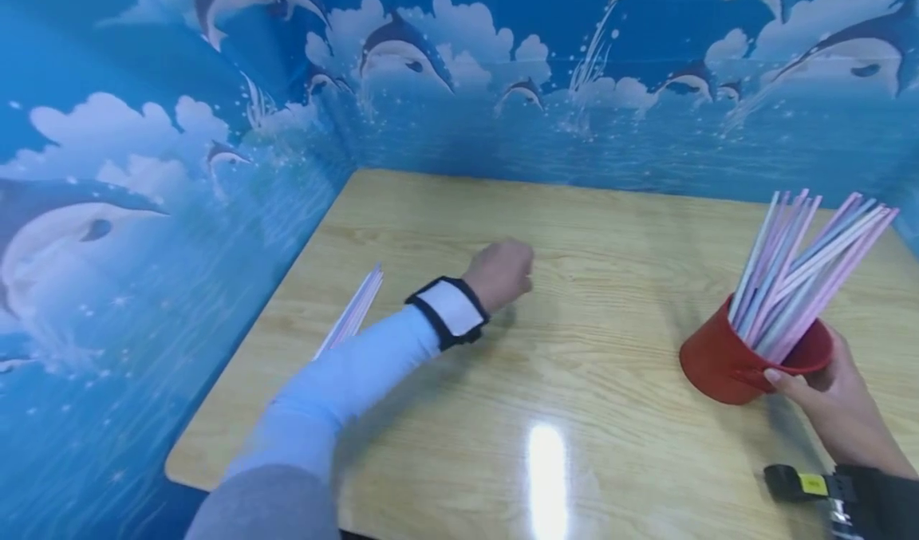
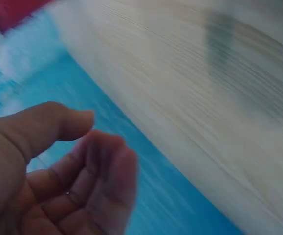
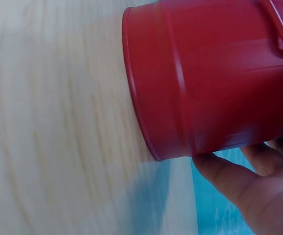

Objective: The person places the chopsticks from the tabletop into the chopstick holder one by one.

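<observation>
A red metal bucket [image 1: 725, 360] stands at the right of the table, full of long pastel straws [image 1: 797, 277] in pink, white and pale blue. My right hand [image 1: 836, 392] grips its near right side, the thumb by the rim; the bucket's side and wire handle [image 3: 280, 29] fill much of the right wrist view. Whether its base touches the table, I cannot tell. Over the middle of the table is my left hand [image 1: 502, 273], holding nothing. In the left wrist view its fingers [image 2: 114, 178] curl loosely, with the thumb close to the index fingertip.
More pastel straws [image 1: 352, 317] lie in a bundle on the left of the wooden table [image 1: 603, 285], partly behind my left forearm. A blue dolphin-print sheet [image 1: 467, 133] rises along the table's back and left edges. Light glares off the tabletop near the front.
</observation>
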Available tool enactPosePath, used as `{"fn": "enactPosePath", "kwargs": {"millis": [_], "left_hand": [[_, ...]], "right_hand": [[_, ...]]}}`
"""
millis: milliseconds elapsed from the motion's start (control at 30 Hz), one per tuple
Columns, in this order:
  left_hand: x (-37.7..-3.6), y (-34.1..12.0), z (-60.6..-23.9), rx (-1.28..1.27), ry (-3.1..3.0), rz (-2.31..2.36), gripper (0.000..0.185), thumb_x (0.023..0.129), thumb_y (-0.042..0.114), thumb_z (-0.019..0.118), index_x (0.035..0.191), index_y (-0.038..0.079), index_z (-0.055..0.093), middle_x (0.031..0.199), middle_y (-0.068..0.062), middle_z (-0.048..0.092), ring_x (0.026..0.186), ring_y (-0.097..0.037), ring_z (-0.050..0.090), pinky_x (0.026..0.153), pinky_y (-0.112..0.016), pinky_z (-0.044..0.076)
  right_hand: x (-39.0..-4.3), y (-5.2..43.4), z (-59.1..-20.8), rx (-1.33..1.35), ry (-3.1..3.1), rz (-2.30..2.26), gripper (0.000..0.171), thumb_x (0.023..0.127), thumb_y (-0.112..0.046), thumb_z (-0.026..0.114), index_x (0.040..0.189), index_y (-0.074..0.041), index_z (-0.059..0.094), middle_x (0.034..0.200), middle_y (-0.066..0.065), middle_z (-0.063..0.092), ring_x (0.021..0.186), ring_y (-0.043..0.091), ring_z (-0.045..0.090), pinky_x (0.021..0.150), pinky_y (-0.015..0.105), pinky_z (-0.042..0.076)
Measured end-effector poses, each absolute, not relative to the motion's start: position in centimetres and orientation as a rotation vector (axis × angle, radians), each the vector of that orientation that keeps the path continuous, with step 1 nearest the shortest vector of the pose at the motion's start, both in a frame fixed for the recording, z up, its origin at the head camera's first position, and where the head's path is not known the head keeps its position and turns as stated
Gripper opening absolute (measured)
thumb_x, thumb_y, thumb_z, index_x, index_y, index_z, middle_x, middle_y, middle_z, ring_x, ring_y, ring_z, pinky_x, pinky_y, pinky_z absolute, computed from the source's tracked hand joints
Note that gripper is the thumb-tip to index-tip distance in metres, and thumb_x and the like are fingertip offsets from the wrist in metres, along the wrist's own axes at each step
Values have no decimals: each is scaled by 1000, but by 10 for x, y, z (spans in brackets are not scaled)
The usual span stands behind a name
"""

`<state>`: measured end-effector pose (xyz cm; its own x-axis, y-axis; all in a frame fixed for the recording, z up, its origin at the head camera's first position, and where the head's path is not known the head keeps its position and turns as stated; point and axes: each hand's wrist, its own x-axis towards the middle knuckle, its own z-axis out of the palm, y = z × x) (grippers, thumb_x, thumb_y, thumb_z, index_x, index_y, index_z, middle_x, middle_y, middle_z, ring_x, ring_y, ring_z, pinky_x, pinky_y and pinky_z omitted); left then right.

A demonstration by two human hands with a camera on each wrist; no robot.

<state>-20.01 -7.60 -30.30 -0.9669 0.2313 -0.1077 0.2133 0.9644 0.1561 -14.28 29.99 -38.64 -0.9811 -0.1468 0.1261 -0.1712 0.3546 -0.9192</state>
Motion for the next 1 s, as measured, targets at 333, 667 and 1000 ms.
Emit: {"fn": "enactPosePath", "kwargs": {"millis": [333,667,1000], "left_hand": [[-152,-214,-336,-320,2870,-87,19,76,18,59,86,2,58,72,-9,59,56,-19,54,43,-28,41],[-132,-231,-350,-345,2956,-32,10,71,7,55,77,0,59,72,-13,59,58,-23,56,43,-34,41],[-157,-216,-318,-130,3060,518,17,67,22,65,63,8,56,57,-3,55,49,-15,49,42,-25,38]], "right_hand": [[-138,303,-387,179,-2738,1415,76,80,-6,54,134,-27,4,125,-11,28,113,-5,27,75,-2,28],[-140,305,-387,174,-2732,1415,76,80,-5,53,134,-27,4,126,-9,27,113,-5,26,77,-3,28],[-143,300,-390,353,-2492,1752,76,75,11,52,133,-16,13,114,-11,37,99,-7,40,73,0,33]]}}
